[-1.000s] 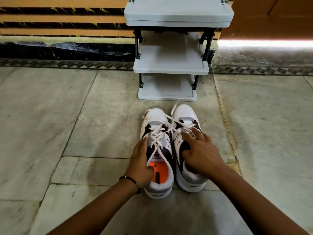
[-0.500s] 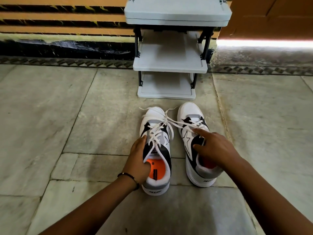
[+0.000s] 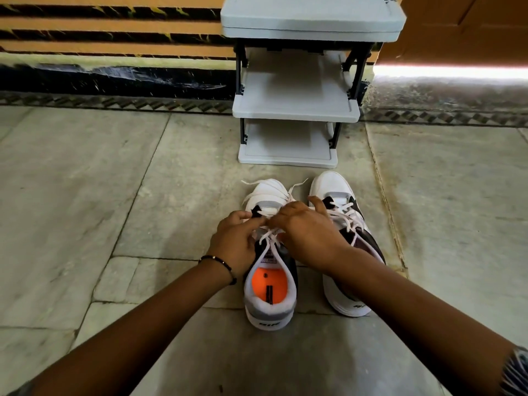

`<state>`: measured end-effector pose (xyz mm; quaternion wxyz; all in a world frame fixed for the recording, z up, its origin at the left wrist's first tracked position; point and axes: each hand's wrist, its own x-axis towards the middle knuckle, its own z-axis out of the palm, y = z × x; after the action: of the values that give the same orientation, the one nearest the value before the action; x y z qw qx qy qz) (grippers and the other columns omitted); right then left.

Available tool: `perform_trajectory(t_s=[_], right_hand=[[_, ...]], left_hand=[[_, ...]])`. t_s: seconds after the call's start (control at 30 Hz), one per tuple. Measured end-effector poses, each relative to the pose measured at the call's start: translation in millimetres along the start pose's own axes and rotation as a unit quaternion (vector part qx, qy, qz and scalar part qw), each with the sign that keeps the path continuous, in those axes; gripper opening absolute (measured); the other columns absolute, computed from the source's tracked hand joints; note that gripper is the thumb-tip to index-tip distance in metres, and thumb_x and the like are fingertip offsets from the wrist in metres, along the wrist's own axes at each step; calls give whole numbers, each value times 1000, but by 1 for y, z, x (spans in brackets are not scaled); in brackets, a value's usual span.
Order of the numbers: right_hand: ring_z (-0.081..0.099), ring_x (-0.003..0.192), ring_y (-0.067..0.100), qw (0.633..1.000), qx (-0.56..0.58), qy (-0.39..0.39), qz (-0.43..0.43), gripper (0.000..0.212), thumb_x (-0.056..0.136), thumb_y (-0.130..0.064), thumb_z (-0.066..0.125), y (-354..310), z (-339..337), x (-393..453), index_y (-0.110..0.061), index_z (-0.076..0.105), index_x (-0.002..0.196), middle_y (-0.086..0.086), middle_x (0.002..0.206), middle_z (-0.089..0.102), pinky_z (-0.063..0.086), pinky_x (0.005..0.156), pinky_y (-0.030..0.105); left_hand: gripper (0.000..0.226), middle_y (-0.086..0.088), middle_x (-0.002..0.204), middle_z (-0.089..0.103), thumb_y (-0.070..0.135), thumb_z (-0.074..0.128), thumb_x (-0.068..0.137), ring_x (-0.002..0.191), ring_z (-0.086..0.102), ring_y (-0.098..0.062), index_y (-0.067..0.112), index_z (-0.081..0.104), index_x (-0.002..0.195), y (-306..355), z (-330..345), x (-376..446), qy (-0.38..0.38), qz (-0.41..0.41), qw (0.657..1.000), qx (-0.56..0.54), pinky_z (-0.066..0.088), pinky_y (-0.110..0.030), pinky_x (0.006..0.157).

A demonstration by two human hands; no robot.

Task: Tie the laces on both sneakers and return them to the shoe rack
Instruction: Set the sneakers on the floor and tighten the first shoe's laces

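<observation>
Both hands have left their earlier spots, the right one lifting off the right sneaker, and now meet over the laces of the left sneaker. Stone floor (image 3: 120,195) carries everything; at its far edge, against the wall, stands the grey shoe rack (image 3: 295,114), all visible shelves bare. Just in front of the rack's lowest shelf the two sneakers sit side by side, toes toward it. On the right sneaker (image 3: 347,241) the laces are loose, untied. On the left sneaker (image 3: 270,284), orange insole showing, the laces (image 3: 270,247) hang slack, their ends trailing over the toe. Above its tongue the left hand (image 3: 235,244) and right hand (image 3: 307,235) come together, fingertips pinched; each grip looks closed on a lace strand, though the right hand hides the exact hold. I judge the first knot is only beginning. Risk: the slack strands could slip from the pinch, or the knot catch unevenly, since nothing steadies the shoe and a pull could drag it across the floor.
</observation>
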<state>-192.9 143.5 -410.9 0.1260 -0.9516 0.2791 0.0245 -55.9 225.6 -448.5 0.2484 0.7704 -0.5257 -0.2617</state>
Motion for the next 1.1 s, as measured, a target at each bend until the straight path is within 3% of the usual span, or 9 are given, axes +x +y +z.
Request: perform_trajectory(t_s=[0.17, 0.33, 0.47, 0.6, 0.73, 0.9, 0.97, 1.03, 1.1], right_hand=[[60, 90, 27, 990, 124, 69, 1, 17, 79, -12, 58, 4, 7, 0, -13, 72, 89, 9, 88, 72, 44, 84, 37], [58, 64, 15, 965, 253, 58, 33, 9, 83, -13, 64, 6, -1, -4, -8, 71, 81, 1, 70, 66, 42, 60, 21], [51, 52, 0, 960, 270, 21, 67, 10, 85, -17, 62, 9, -2, -5, -15, 71, 89, -11, 59, 55, 34, 50, 9], [49, 50, -1, 967, 247, -1, 63, 13, 86, -22, 60, 8, 0, -7, -23, 69, 95, -11, 54, 50, 34, 50, 13], [54, 63, 11, 969, 240, -43, 44, 9, 86, -26, 59, 9, 4, -10, -30, 66, 88, -3, 71, 63, 45, 63, 30], [59, 70, 15, 960, 273, -26, 56, 8, 84, -20, 60, 11, 5, -9, -24, 67, 82, 1, 75, 68, 48, 68, 33], [61, 75, 16, 959, 277, -23, 48, 7, 83, -19, 61, 9, 6, -9, -20, 68, 83, 0, 78, 69, 50, 70, 34], [62, 78, 13, 959, 278, -16, 44, 9, 82, -19, 63, 8, 5, -9, -20, 70, 87, -3, 82, 69, 49, 72, 31], [62, 78, 14, 966, 256, 9, 27, 11, 80, -17, 63, 7, 5, -10, -22, 70, 88, -4, 87, 70, 48, 70, 30]], left_hand=[[41, -3, 144, 35, 21, 53, 86, 136, 21, -27, 25, 51, 127, 7, -10, 5, -76, 70, 990, 97, 28, -37, 110], [24, 3, 137, 43, 32, 51, 87, 141, 13, -20, 23, 61, 107, 8, -24, 14, -43, 101, 973, 203, 15, -45, 114], [37, 4, 111, 61, 53, 43, 81, 112, 52, -16, 23, 63, 86, 15, -42, 11, -4, 105, 977, 184, 29, -47, 107], [23, 0, 83, 67, 33, 52, 87, 81, 61, -14, 16, 66, 78, 26, -44, -3, -59, 87, 993, -57, 51, -33, 80], [19, 6, 80, 65, 31, 50, 84, 82, 59, -5, 24, 65, 74, 33, -54, -18, -34, 134, 988, -75, 44, -11, 74], [30, 3, 51, 59, 29, 48, 92, 46, 56, -1, 11, 62, 73, 41, -80, -22, -2, 84, 985, -151, 40, -6, 49], [23, -2, 54, 60, 22, 48, 92, 46, 58, -5, 20, 61, 73, 39, -85, -22, -137, 19, 986, -88, 46, -13, 50], [20, -5, 77, 68, 20, 48, 92, 67, 65, -16, 26, 63, 79, 33, -78, -22, -274, -12, 961, 43, 54, -26, 67], [21, -6, 98, 69, 11, 50, 89, 88, 63, -19, 21, 64, 103, 31, -62, -22, -238, 9, 966, 100, 51, -29, 81]])
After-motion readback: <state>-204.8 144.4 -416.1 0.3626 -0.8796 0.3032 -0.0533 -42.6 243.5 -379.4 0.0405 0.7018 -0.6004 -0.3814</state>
